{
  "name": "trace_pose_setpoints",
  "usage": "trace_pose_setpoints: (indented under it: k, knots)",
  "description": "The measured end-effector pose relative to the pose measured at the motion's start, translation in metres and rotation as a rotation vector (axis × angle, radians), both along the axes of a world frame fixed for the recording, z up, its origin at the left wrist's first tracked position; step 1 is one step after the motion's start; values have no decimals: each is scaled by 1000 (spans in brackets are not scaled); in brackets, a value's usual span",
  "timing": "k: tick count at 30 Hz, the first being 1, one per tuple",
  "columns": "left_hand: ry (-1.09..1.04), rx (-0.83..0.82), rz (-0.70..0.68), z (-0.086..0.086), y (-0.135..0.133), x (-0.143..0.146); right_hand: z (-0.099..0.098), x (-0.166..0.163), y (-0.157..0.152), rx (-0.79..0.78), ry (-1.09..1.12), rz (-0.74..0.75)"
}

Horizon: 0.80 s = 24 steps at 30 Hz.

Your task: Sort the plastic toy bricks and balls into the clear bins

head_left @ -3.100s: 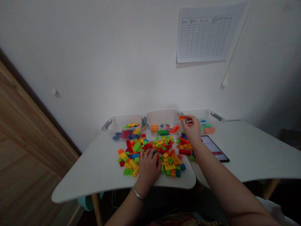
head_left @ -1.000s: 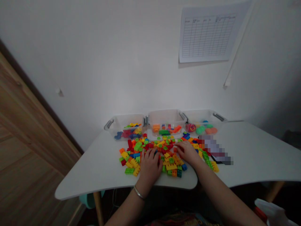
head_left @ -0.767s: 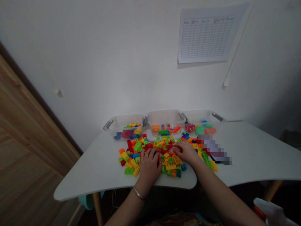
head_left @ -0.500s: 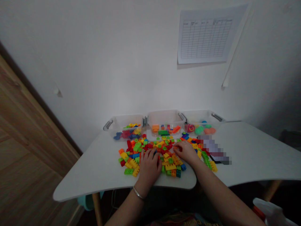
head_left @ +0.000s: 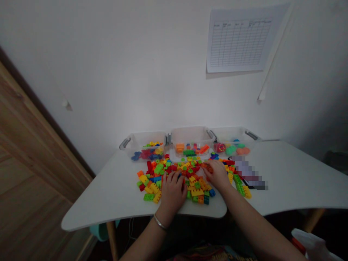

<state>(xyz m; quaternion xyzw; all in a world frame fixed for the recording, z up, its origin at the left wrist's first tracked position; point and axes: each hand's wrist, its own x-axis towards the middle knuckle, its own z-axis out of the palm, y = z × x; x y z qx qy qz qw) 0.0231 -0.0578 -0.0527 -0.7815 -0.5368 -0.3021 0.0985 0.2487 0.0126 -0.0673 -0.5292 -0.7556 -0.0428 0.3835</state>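
Note:
A heap of colourful plastic toy bricks [head_left: 197, 193] covers the near middle of the white table [head_left: 106, 195]. Over its front part lies my left hand [head_left: 174, 189], a silver bangle on the wrist. Its fingers curl over a red toy brick [head_left: 183, 181], mostly hidden beneath them. My right hand [head_left: 219, 175] is at the heap's right side, its fingertips pinching an orange toy brick [head_left: 207, 167]. Yellow, green, blue and red bricks lie loose around both hands.
Three clear plastic boxes with grey latches stand along the wall: left [head_left: 146, 139], middle [head_left: 191, 135] and right [head_left: 231, 134], each holding coloured toy pieces. A pixelated flat object [head_left: 248, 174] lies right of the heap. A printed sheet [head_left: 239, 41] hangs on the wall.
My right hand has shifted slightly and turned, and an orange brick now shows between its fingertips. The left hand stays where it was.

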Motion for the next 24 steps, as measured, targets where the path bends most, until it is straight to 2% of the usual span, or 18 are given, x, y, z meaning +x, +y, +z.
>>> trace_pose_setpoints:
  k: [4,8,12,15,19,24]
  knots:
    - [4,16,-2,-1,0,-1,11,-1,-2,80,60,12]
    - [-3,24,-8,-2,1,-2,29,0,3,196,228,-48]
    - [-8,9,-5,-1,0,-1,59,1,10,299,371,-126]
    - [-11,-6,-8,0,0,-1,85,2,18,356,357,-140]
    - [-4,-20,-10,-1,0,-2,110,-1,37,335,248,-112]
    - [-11,-14,-12,-2,0,-3,111,-3,74,211,170,-199]
